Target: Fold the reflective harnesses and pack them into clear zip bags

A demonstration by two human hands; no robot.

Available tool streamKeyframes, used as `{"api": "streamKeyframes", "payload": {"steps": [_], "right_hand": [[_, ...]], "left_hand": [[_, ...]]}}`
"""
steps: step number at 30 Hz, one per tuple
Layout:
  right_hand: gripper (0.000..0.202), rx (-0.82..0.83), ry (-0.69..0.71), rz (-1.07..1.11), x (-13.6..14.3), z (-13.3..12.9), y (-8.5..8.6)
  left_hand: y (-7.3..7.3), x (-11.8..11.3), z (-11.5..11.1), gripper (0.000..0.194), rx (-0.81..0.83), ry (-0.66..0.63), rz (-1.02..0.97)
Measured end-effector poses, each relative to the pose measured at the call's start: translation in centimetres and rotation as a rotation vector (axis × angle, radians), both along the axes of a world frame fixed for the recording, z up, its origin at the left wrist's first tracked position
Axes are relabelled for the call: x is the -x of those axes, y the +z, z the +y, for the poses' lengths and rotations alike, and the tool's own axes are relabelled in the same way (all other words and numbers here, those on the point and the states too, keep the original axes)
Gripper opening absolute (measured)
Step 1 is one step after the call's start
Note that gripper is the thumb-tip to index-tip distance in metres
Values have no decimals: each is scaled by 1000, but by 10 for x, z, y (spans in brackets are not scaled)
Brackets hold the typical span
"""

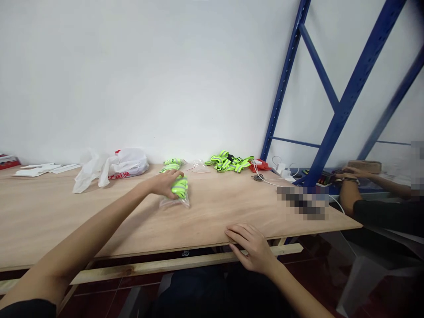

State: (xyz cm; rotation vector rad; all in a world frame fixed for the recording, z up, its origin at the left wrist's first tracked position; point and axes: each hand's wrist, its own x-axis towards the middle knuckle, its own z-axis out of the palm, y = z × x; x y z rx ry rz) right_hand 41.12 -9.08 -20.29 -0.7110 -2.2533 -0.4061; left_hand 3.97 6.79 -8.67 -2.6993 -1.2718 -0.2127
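My left hand (164,183) is stretched out over the table, its fingers curled round a folded neon-yellow reflective strap (179,187) in a clear plastic bag. The lower end of the bag (175,202) lies on the wood below the hand. Just behind it sits another neon-yellow reflective bundle (171,165), partly hidden by my fingers. Over the table's front edge rests my right hand (249,244), fingers stretched out and holding nothing.
Loose reflective straps (228,161) lie along the wall, beside clear bags (198,166) and a red bag (261,165). White plastic bags (127,162) stand at left on the wooden table (212,207). A blue metal rack (338,119) rises at right; another person's hand (353,170) is beyond it.
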Motion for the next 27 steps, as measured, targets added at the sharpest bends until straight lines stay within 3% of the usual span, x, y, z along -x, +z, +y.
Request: {"api": "streamKeyframes", "payload": {"steps": [3, 5, 8, 10, 16, 19, 23, 27], "right_hand": [[34, -1, 1, 2, 0, 0, -1], [33, 1, 4, -4, 0, 1, -1], [33, 8, 7, -8, 0, 1, -2], [33, 7, 9, -6, 0, 1, -2], [33, 8, 6, -3, 0, 1, -2], [33, 23, 4, 2, 0, 0, 0], [33, 38, -2, -4, 1, -1, 2], [33, 46, 6, 3, 1, -2, 3]], "left_hand": [[28, 14, 37, 89, -165, 83, 27], [42, 21, 61, 85, -258, 211, 5], [43, 21, 85, 72, -299, 389, -48], [29, 12, 91, 68, -271, 406, -50], [-38, -31, 105, 47, -125, 297, 50], [-62, -51, 120, 43, -68, 304, 60], [-77, -73, 139, 47, -22, 344, 40], [-78, -83, 148, 50, -11, 370, 35]]}}
